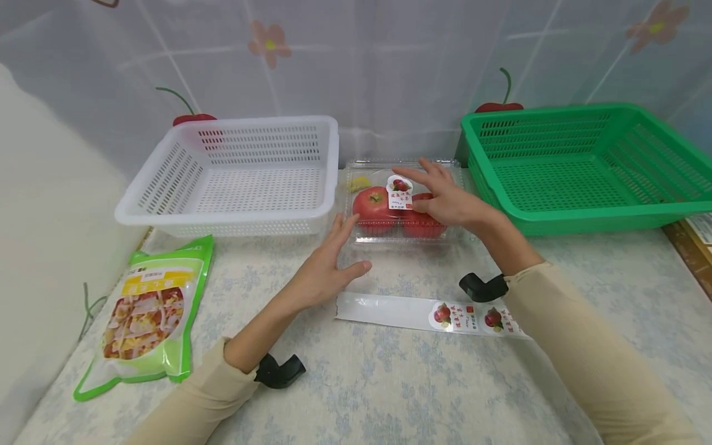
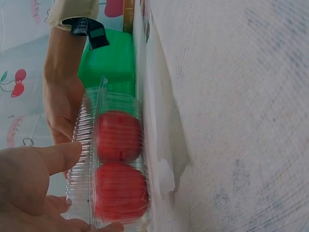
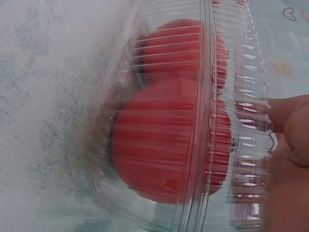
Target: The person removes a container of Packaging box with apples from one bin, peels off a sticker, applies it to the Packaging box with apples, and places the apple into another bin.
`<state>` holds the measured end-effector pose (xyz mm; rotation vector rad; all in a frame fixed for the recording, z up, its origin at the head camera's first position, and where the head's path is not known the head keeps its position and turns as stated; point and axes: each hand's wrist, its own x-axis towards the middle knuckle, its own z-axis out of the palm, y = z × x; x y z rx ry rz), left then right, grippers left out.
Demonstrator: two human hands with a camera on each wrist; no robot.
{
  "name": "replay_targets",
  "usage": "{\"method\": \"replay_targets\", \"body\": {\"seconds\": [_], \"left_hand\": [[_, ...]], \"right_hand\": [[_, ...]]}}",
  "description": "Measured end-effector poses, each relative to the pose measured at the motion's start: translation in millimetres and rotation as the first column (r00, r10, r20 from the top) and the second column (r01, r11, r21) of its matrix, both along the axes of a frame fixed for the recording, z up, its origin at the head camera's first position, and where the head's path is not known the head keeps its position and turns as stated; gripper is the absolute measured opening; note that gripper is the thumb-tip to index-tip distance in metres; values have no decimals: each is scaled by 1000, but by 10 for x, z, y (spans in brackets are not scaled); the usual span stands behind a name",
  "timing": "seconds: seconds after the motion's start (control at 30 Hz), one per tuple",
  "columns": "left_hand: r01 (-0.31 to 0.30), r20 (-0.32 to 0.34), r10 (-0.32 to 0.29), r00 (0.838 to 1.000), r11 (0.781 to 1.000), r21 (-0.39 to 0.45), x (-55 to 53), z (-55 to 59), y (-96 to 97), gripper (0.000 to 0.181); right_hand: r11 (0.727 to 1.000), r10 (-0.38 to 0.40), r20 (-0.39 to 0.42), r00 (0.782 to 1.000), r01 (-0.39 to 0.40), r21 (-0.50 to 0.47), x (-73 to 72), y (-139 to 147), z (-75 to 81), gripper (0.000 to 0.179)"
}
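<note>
A clear plastic clamshell box (image 1: 405,238) with two round red fruits (image 1: 375,210) inside stands between the two baskets. On its lid lies a white sticker (image 1: 399,201) printed with red fruit. Over the right part of the lid is my right hand (image 1: 445,194), fingers extended and thumb at the sticker's edge. My left hand (image 1: 325,269) reaches to the box's front left corner, its fingers spread and holding nothing. The left wrist view shows that hand's thumb overlapping the box's ribbed side. A strip of backing paper with more stickers (image 1: 442,315) lies in front of the box.
At the left back stands a white basket (image 1: 222,219), at the right back a green basket (image 1: 601,219). A green-edged food packet (image 1: 144,315) lies at the left. Behind everything hangs a flower-printed curtain (image 1: 389,74). A patterned cloth (image 1: 367,389) covers the table.
</note>
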<state>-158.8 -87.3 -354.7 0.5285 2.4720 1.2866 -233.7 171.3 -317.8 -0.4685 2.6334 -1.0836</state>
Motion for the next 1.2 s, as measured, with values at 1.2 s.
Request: {"method": "replay_targets", "body": {"seconds": [1.2], "left_hand": [[2, 37, -3, 999, 999, 40, -4, 4, -10, 83]], "right_hand": [[950, -71, -546, 835, 223, 217, 95, -137, -223, 41]]}}
